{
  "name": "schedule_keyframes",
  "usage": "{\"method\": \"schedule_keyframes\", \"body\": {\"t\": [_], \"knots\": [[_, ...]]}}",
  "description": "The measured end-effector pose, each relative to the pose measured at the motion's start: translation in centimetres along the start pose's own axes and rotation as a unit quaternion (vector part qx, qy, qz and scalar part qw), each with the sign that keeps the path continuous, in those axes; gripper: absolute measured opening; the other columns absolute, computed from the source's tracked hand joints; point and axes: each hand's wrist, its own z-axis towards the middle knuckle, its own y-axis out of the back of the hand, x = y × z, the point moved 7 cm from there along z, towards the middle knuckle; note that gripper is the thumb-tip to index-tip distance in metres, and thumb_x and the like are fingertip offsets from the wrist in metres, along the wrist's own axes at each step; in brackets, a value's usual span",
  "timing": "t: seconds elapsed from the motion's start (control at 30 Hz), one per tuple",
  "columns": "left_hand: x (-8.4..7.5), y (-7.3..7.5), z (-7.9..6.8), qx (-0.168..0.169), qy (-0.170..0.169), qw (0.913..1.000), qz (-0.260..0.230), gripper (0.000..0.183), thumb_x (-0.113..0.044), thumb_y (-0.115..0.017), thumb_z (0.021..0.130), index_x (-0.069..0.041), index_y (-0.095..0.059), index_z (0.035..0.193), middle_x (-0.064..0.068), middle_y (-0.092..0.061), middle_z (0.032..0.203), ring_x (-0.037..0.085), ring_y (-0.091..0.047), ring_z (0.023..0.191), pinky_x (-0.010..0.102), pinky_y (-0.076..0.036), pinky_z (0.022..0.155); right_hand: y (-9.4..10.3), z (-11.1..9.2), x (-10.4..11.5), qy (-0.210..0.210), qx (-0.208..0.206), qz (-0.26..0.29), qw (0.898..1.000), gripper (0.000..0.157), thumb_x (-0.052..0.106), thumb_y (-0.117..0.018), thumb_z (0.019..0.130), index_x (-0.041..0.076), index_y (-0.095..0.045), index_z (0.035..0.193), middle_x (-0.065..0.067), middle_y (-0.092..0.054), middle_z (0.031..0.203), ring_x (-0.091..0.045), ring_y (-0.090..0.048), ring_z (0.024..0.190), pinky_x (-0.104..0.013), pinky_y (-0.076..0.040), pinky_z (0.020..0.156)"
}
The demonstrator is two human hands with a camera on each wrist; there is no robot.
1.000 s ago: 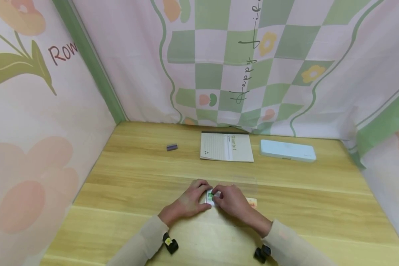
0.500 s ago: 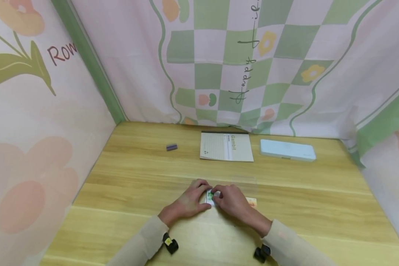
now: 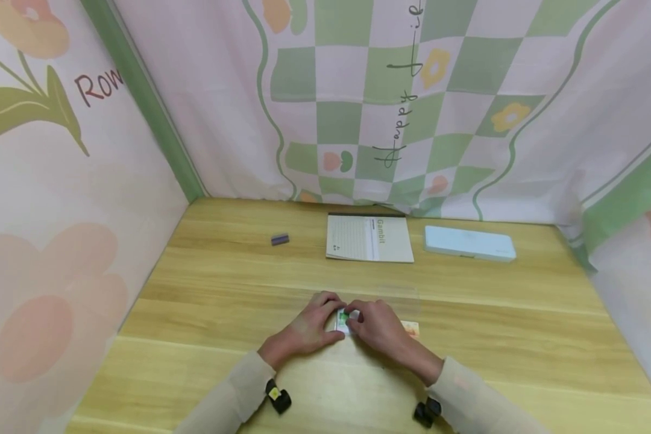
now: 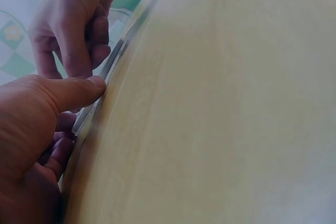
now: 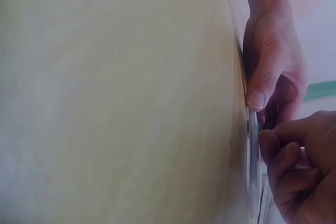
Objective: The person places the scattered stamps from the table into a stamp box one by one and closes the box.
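A small flat white piece with a green print [image 3: 342,319] lies on the table between the two hands. My left hand [image 3: 309,325] holds it at its left end, thumb on the near edge and fingers at the far edge. Thumb and index finger of my right hand [image 3: 380,325] pinch at the green-printed part. Seen edge-on in the right wrist view, the piece is a thin flat plate [image 5: 253,166] with the left thumb on its edge. An orange-printed piece [image 3: 411,328] shows from behind the right hand, which hides the stretch between.
A faint clear sheet [image 3: 401,295] lies just beyond the right hand. Farther back are a small dark purple block [image 3: 279,239], a notebook [image 3: 352,238] and a pale blue case [image 3: 469,243]. Printed curtains [image 3: 342,120] close off the table's back and sides.
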Motion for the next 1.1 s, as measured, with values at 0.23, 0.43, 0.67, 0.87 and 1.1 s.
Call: {"method": "schedule_keyframes", "body": {"t": [0.23, 0.43, 0.67, 0.87, 1.1], "knots": [[-0.1, 0.1, 0.0, 0.004, 0.002, 1.0000, -0.008, 0.057, -0.030, -0.073, 0.087, -0.006, -0.054, 0.135, 0.004, -0.045, 0.134, 0.019, -0.042, 0.124, 0.032, -0.040, 0.105, 0.5, -0.4, -0.4, -0.031, 0.010, 0.009, 0.999, 0.020, 0.014, -0.072, 0.085, 0.011, -0.073, 0.104, 0.001, -0.066, 0.071, -0.006, -0.054, 0.058, -0.023, -0.046, 0.052], [-0.1, -0.1, 0.0, 0.002, 0.002, 1.0000, -0.005, 0.058, -0.030, -0.073, 0.087, -0.006, -0.053, 0.136, 0.004, -0.045, 0.136, 0.019, -0.042, 0.125, 0.032, -0.040, 0.107, 1.8, -1.1, -1.5, -0.067, 0.001, 0.004, 0.998, 0.018, 0.017, -0.068, 0.089, 0.012, -0.073, 0.106, 0.005, -0.058, 0.065, -0.009, -0.049, 0.054, -0.024, -0.041, 0.047], [-0.1, 0.1, -0.1, -0.008, -0.009, 0.9999, -0.008, 0.059, -0.028, -0.075, 0.085, -0.004, -0.054, 0.134, 0.007, -0.047, 0.134, 0.022, -0.043, 0.124, 0.034, -0.040, 0.106, 4.5, -2.3, -3.6, -0.073, -0.022, 0.018, 0.997, 0.019, 0.014, -0.064, 0.092, 0.007, -0.071, 0.108, 0.008, -0.055, 0.059, -0.008, -0.046, 0.048, -0.023, -0.039, 0.042], [-0.1, 0.0, -0.1, -0.003, -0.001, 0.9999, -0.014, 0.058, -0.027, -0.075, 0.085, -0.004, -0.054, 0.135, 0.007, -0.046, 0.134, 0.021, -0.042, 0.125, 0.033, -0.039, 0.107, 7.2, -3.7, -6.2, -0.092, -0.059, 0.041, 0.993, 0.020, 0.012, -0.063, 0.093, 0.002, -0.070, 0.109, 0.003, -0.061, 0.061, -0.011, -0.047, 0.045, -0.024, -0.036, 0.039], [-0.2, 0.1, -0.2, -0.007, -0.005, 0.9997, -0.021, 0.058, -0.026, -0.075, 0.085, -0.004, -0.054, 0.135, 0.007, -0.046, 0.134, 0.022, -0.042, 0.125, 0.035, -0.040, 0.106, 8.2, -5.3, -8.2, -0.074, -0.084, 0.005, 0.994, 0.016, 0.008, -0.069, 0.088, 0.001, -0.072, 0.102, 0.001, -0.065, 0.072, -0.010, -0.054, 0.059, -0.024, -0.044, 0.050]]}}
